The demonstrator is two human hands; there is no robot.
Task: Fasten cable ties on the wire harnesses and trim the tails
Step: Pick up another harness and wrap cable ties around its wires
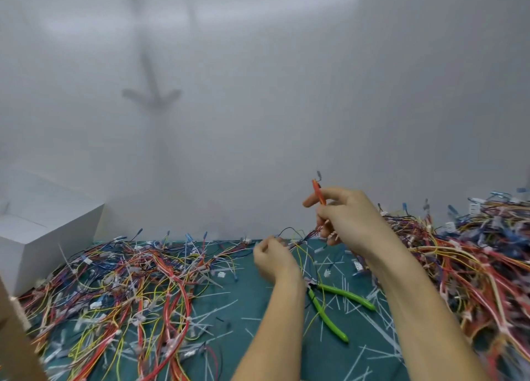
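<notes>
Forearms [424, 309] filled the bottom of my view, both reaching forward over the table [258, 309]. The fingers [335, 192] of the right hand [347, 217] were curled round a wire harness [318, 192], its orange end standing up past the knuckles and its thin strands trailing down and left. The fingers [262, 246] of the left hand [272, 261] were curled too, just below and left of the right, close to those trailing strands; motion blur kept me from telling whether they pinched anything.

I judged the harness light and limp, so it would sag wherever it was not held. The place to take it was where the strands run together, gripped firmly enough to keep them bunched while a tie goes round.

Just behind the left wrist lay green-handled cutters [341, 294], handles splayed, among scattered white tie strips [358, 357]. Farther left of both hands spread a tangled wire pile [129, 280]; a denser heap [473, 251] rose to the right. A white box [43, 231] stood at the far left edge.
</notes>
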